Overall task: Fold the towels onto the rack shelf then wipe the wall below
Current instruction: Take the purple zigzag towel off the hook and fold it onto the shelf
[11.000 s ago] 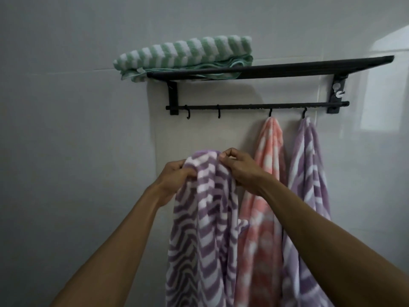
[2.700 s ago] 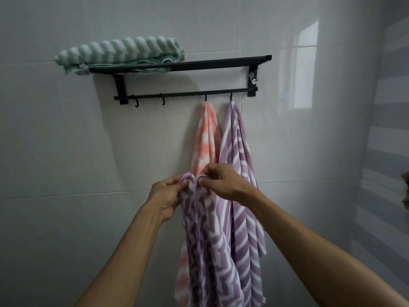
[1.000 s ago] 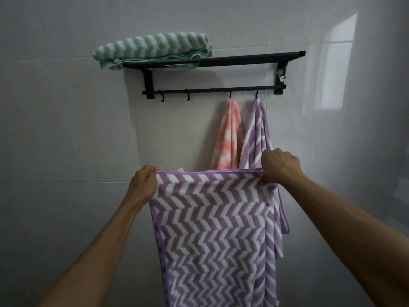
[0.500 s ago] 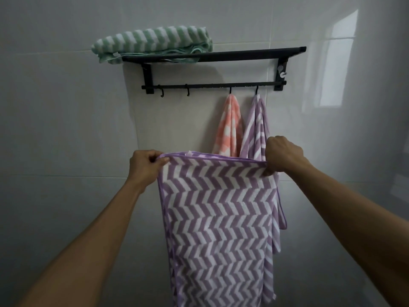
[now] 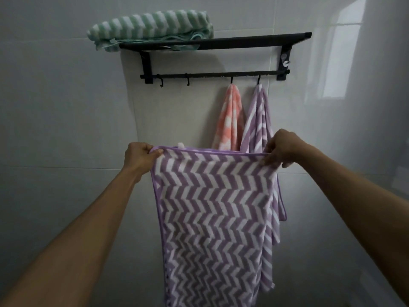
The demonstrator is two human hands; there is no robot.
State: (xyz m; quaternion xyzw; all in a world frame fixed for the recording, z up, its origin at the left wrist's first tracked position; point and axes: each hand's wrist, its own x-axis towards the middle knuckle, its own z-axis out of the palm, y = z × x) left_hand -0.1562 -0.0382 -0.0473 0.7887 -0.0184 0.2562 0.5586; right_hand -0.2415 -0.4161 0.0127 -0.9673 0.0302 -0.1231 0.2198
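Head view: purple chevron towel (image 5: 212, 218) hangs spread between two hands, below the rack shelf (image 5: 221, 42).
Left hand (image 5: 139, 157) grips its upper left corner, right hand (image 5: 282, 149) pinches the upper right corner; green towel (image 5: 150, 25) lies folded on the shelf.

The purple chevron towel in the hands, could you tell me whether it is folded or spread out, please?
Spread out: the purple chevron towel hangs flat, its top edge stretched between the left hand and right hand.
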